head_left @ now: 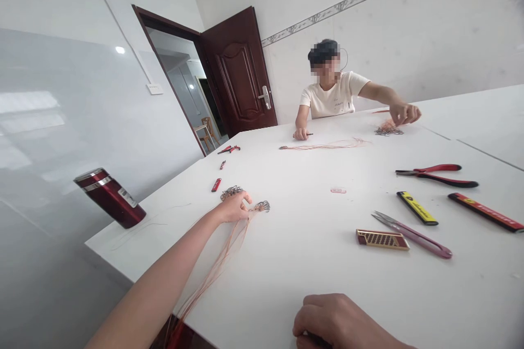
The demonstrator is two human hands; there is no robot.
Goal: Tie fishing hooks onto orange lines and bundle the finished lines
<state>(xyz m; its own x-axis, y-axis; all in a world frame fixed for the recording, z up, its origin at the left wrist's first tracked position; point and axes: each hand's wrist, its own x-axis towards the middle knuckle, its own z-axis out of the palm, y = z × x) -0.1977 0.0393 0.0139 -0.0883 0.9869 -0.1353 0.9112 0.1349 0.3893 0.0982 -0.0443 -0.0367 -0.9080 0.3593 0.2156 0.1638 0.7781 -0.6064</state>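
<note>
My left hand [235,208] reaches over thin orange-red lines [223,259], palm down, thumb and forefinger bent and slightly apart. Close to its fingertips lies a small cluster of dark fish hooks [263,206] tied to these lines. Partly hidden behind the hand is a larger pile of hooks [231,192]. The lines run under the hand and down over the near table edge. At the bottom of the view, my right hand [338,316] rests on the white table, fingers curled round something dark that mostly stays hidden.
On the right lie scissors-like snips [413,234], a patterned lighter [382,239], yellow [416,208] and red-black [485,212] flat cases, and pliers [438,173]. A red tumbler [110,198] stands left. Across the table [295,262], a co-worker [331,92] reaches toward another hook pile [388,130].
</note>
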